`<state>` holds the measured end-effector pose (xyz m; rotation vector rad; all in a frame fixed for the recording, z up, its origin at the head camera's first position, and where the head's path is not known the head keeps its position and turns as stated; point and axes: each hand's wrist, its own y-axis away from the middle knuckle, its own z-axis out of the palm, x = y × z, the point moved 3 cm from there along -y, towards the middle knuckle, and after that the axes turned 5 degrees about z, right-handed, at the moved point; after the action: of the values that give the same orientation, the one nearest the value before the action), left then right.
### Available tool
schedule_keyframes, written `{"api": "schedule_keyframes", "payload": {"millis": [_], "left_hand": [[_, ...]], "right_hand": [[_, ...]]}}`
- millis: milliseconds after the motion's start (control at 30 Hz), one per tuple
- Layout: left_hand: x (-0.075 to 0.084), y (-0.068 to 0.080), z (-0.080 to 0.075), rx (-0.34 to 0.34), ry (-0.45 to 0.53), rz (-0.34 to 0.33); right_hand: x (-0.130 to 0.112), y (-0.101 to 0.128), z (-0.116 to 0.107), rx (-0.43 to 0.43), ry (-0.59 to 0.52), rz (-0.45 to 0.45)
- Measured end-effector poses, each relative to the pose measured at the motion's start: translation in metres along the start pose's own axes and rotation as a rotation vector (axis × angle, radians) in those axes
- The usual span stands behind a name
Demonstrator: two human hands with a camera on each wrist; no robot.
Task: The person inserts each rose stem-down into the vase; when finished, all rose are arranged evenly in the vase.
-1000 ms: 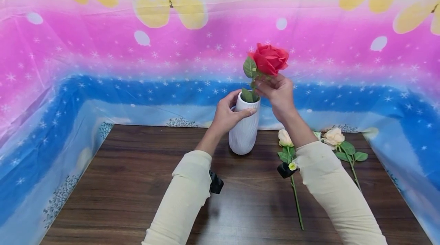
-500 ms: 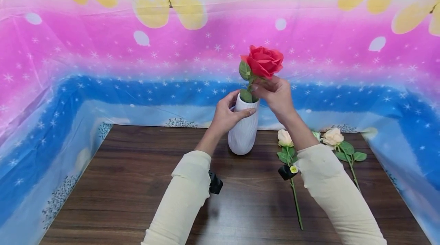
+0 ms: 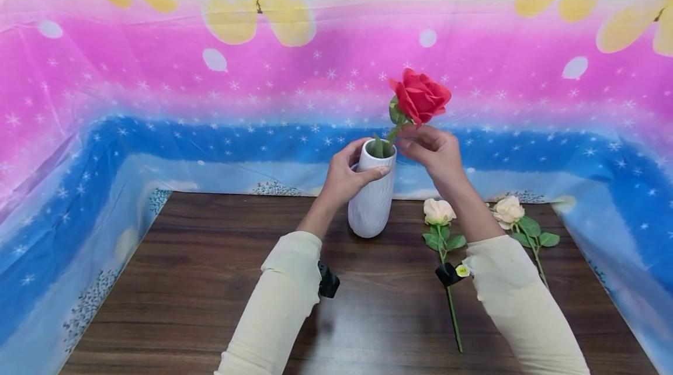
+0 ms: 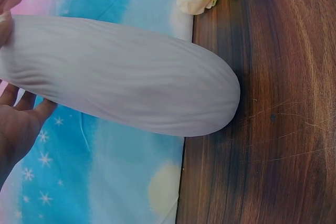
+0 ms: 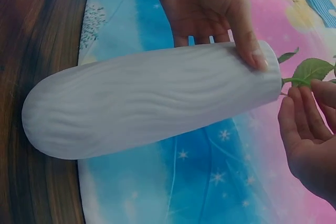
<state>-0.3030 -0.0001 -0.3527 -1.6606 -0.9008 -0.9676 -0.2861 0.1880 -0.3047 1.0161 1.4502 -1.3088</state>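
A white ribbed vase [image 3: 370, 200] stands upright near the back edge of the table. My left hand [image 3: 344, 173] grips it just below the rim, thumb across the front. A red rose [image 3: 420, 96] has its lower stem in the vase and leans to the right, its bloom well above the rim. Beneath the bloom, my right hand [image 3: 439, 156] has its curled fingertips at the stem. In the right wrist view those fingers [image 5: 302, 111] meet the green stem by a leaf [image 5: 311, 71]; the bloom is out of that view.
Two cream roses, one nearer [image 3: 439, 211] and one farther right [image 3: 509, 211], lie on the brown wooden table [image 3: 210, 281]. The right forearm passes over part of them. A patterned pink and blue cloth [image 3: 252, 141] hangs behind the table and at its sides.
The red rose first shifted slightly left and down, then tipped right. My right hand moved right and a little lower with it. My left hand and the vase stayed in place.
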Motion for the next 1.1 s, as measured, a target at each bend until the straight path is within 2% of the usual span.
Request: {"api": "schedule_keyframes", "payload": {"millis": [200, 367, 667, 867, 1100], "left_hand": [[0.000, 0.000, 0.001, 0.002, 0.001, -0.003], [0.001, 0.001, 0.001, 0.003, 0.002, -0.008], [0.000, 0.001, 0.001, 0.004, -0.004, -0.009], [0.001, 0.001, 0.000, 0.002, -0.007, -0.012], [0.000, 0.001, 0.000, 0.006, -0.016, -0.009]], "right_hand": [[0.004, 0.011, -0.009, 0.009, -0.018, 0.018], [0.007, 0.019, -0.017, 0.010, -0.085, 0.018], [0.010, 0.039, -0.030, 0.039, -0.083, 0.045], [0.021, 0.056, -0.042, 0.033, -0.169, 0.060], [0.045, 0.075, -0.060, 0.030, -0.272, 0.100]]}}
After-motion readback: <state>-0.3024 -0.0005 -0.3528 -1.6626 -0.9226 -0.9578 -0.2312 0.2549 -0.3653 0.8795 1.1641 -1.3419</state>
